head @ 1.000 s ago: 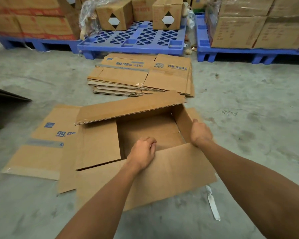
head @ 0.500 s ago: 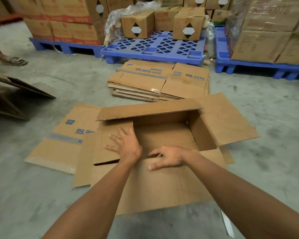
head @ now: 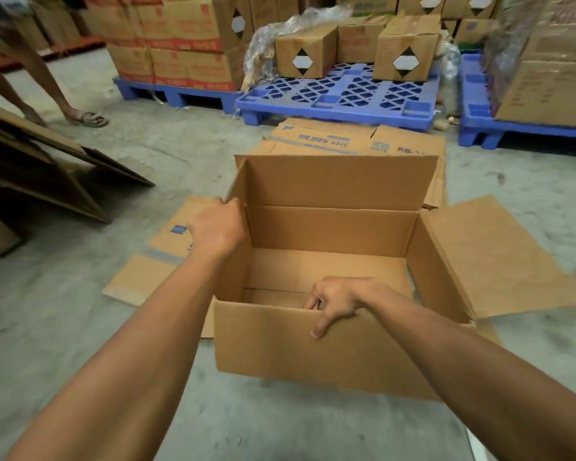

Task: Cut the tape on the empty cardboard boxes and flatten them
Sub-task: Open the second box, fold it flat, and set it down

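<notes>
Open cardboard box (head: 316,354) being gripped: left hand (head: 217,227) clamped on side flap (head: 237,181), right hand (head: 338,299) on near wall; collapsing is judged next.

Single head-worn wide-angle view, looking forward and steeply down from above both forearms. Close on the open cardboard box (head: 326,344) at the left hand (head: 215,229) and right hand (head: 338,299); floor (head: 64,311) beyond, blue pallets (head: 340,98) far off. Edges bend.

Bare floor (head: 64,327) at lower left lets you pass; leaning cardboard (head: 47,168) crowds upper left, flattened sheets (head: 340,138) and pallets (head: 343,94) block the top.
</notes>
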